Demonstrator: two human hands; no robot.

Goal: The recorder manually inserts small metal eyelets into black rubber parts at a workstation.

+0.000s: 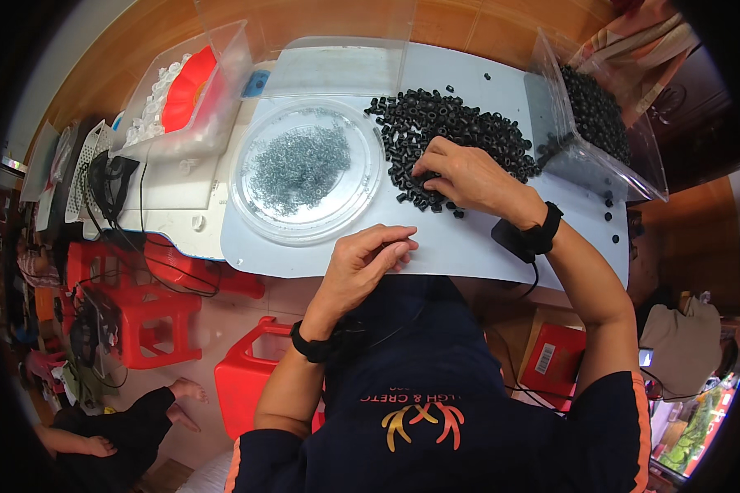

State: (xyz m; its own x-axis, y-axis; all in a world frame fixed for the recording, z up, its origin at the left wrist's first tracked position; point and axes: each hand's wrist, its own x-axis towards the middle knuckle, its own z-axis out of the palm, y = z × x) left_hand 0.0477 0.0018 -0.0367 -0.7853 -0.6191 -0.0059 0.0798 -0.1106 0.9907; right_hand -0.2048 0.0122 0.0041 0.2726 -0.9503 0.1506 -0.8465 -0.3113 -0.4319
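Right hand (460, 177) fingers curled into the black rubber grommets (452, 131) at upper centre; left hand (366, 263) pinches something tiny. Light, squashy, probably easiest pinched by the rim.

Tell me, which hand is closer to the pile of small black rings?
The right hand: its fingers rest in the black rings. The left hand sits apart, nearer the table's front edge.

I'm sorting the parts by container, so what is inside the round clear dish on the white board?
The round clear dish holds a loose heap of small silvery metal pieces, spread around its middle. Nothing covers them; they are too small to identify.
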